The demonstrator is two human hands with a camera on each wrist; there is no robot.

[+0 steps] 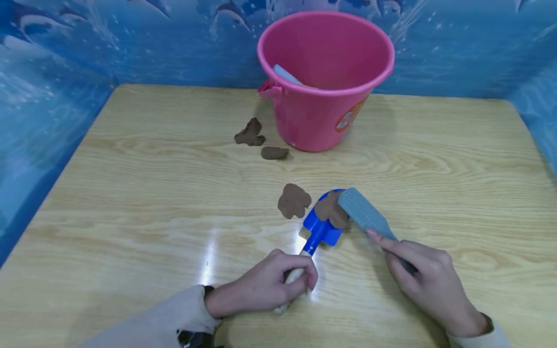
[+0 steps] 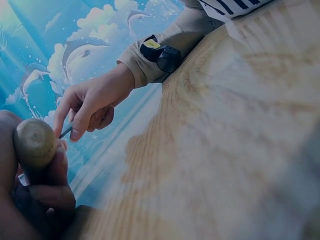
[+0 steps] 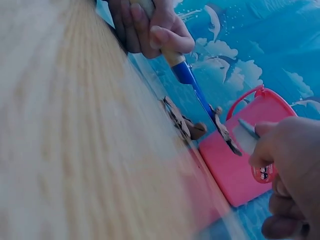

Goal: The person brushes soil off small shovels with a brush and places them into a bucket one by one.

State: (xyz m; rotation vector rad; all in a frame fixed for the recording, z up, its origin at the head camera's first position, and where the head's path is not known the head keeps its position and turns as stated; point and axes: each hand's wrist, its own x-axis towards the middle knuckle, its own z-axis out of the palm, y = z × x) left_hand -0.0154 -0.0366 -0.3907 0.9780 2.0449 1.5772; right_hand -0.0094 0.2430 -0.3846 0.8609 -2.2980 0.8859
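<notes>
My left hand grips the pale wooden handle of a small blue toy shovel. In the right wrist view the shovel's blade is raised above the table. A flat brown clay piece lies on the blade. My right hand holds a grey-blue flat plastic spatula, index finger stretched along it. The spatula's tip overlaps the right edge of that clay in the head view. Left of the blade, a flower-shaped clay piece rests on the table.
A pink bucket stands at the back of the wood-grain table, with a light-blue item inside. Two more brown clay pieces lie left of its base. A blue dolphin-print backdrop borders the table.
</notes>
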